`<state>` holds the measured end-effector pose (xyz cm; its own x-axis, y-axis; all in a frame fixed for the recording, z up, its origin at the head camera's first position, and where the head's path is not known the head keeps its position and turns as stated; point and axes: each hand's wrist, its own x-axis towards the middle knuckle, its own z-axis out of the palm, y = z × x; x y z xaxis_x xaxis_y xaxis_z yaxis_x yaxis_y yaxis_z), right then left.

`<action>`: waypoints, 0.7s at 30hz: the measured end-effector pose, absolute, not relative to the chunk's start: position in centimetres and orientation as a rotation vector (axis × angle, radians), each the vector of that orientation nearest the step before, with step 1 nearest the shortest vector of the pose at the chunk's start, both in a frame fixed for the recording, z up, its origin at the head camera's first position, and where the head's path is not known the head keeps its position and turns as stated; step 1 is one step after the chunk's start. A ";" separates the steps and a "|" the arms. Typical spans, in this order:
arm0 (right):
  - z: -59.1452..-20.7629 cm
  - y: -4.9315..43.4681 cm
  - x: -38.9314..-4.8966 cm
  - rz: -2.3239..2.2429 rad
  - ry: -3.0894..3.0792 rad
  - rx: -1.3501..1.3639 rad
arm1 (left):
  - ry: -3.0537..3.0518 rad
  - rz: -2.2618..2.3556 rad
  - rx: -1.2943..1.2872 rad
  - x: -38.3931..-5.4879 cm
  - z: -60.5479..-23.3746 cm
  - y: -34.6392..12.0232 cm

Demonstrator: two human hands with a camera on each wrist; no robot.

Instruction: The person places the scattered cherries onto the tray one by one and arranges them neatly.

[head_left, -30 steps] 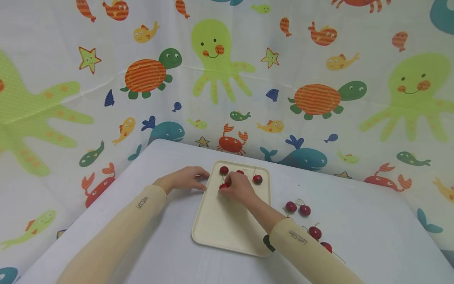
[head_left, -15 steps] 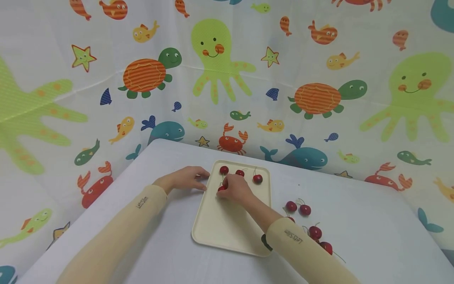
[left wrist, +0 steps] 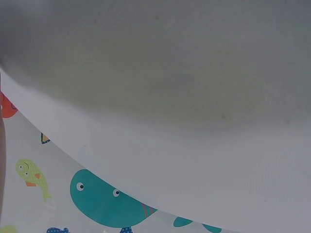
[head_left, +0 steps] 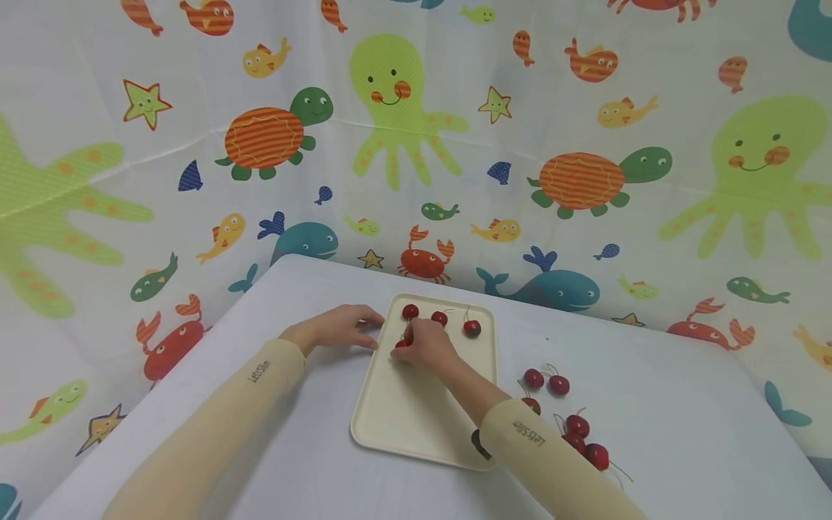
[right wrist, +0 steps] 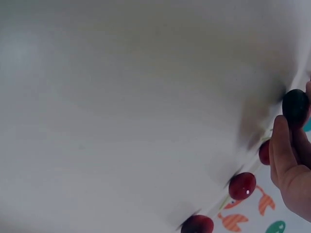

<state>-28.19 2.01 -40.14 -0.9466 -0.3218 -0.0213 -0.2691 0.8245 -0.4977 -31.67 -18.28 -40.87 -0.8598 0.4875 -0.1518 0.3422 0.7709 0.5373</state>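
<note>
My right hand (head_left: 430, 348) pinches a dark red cherry (head_left: 402, 345) low over the left part of a cream rectangular tray (head_left: 416, 426). In the right wrist view that cherry (right wrist: 295, 108) shows dark between thumb and fingertips, close to the tray surface. Three more cherries lie along the tray's far end: one at the left (head_left: 410, 311), one in the middle (head_left: 439, 318) and one at the right (head_left: 471, 328). Beside the tray's left rim, my left hand (head_left: 341, 326) rests with relaxed fingers touching the edge. The left wrist view shows no hand work, only blurred white surface.
Several loose cherries with stems, among them one (head_left: 559, 385) near the back and one (head_left: 596, 456) by the right sleeve, lie on the white table (head_left: 682, 433) right of the tray. A sea-animal curtain (head_left: 455, 144) hangs behind the table.
My right hand has shifted a little left and nearer me across the tray with the cherry. The right forearm moved left, uncovering more of the table cherries. The left hand stayed put.
</note>
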 end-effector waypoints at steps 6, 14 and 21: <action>-40.0 2.2 -28.1 -0.788 2.897 -0.479 | 2.673 0.753 0.614 -31.6 -40.9 -18.2; -39.3 3.2 -28.1 -0.764 2.925 -0.435 | 2.687 0.740 0.685 -31.8 -41.1 -18.5; -38.5 5.3 -27.5 -0.785 2.943 -0.407 | 2.686 0.735 0.641 -31.9 -41.3 -18.3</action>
